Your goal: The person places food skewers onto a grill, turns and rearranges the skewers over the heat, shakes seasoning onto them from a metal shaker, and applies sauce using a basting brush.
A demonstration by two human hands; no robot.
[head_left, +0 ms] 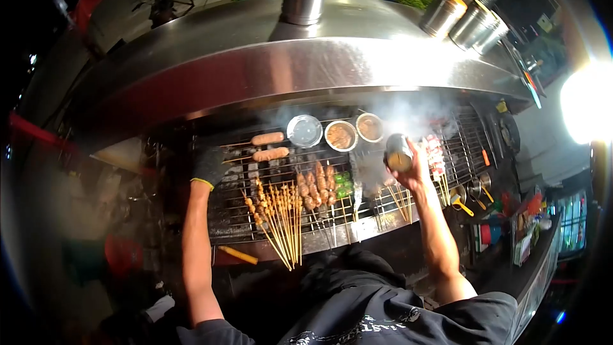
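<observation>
My right hand (418,165) is wrapped around a dark cylindrical container (399,153) with a tan round end, held tilted above the grill (223,227). Smoke drifts around it. My left hand (209,166), in a black glove with a yellow cuff, is at the grill's left side beside two sausages (271,154) on sticks; its fingers are lost in the dark. Nearer me lie a bunch of thin meat skewers (278,207), thicker meat skewers (316,185) and green vegetable skewers (343,185). Red-and-white skewers (435,156) lie right of my right hand.
Behind the skewers stand a foil bowl of clear liquid (304,131) and two foil bowls of brownish food (341,136). A steel hood (306,64) overhangs the grill, with metal canisters (444,14) on top. Small ladles (474,188) hang at the right. A bright lamp (587,102) glares there.
</observation>
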